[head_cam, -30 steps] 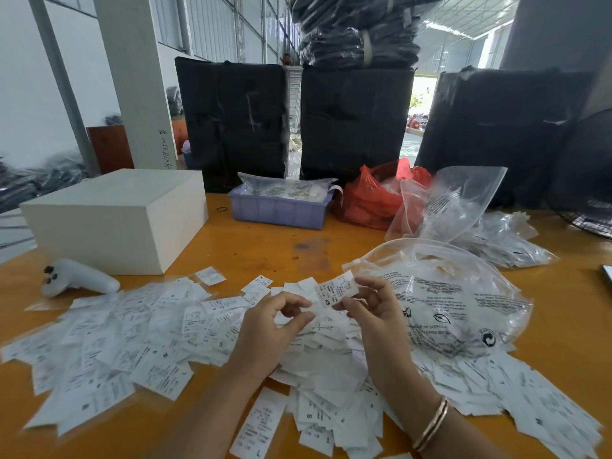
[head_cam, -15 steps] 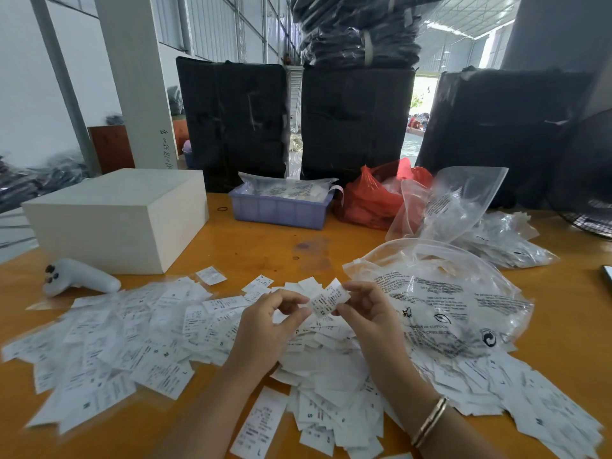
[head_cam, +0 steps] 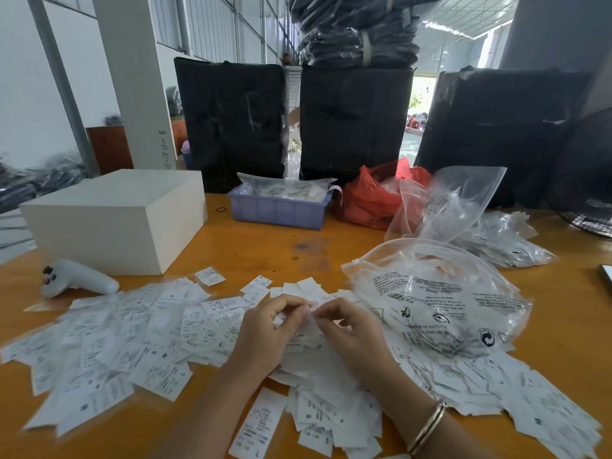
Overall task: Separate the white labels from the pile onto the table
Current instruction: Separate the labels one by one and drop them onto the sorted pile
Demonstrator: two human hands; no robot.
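Fingertips (head_cam: 306,308) of both our hands meet over the middle of the pile of white labels (head_cam: 318,376), pinching a small label between them; blur hides exactly how it is held. A second ago we held that label up higher, its print facing us; now it is down close to the pile, our hands nearer together. Our left hand (head_cam: 268,329) curls with the thumb toward the right hand (head_cam: 347,326), which wears a bracelet (head_cam: 427,429) at the wrist. Separated labels (head_cam: 109,342) lie spread to the left on the orange table (head_cam: 265,246), a clear printed bag (head_cam: 440,303) just right of the pile
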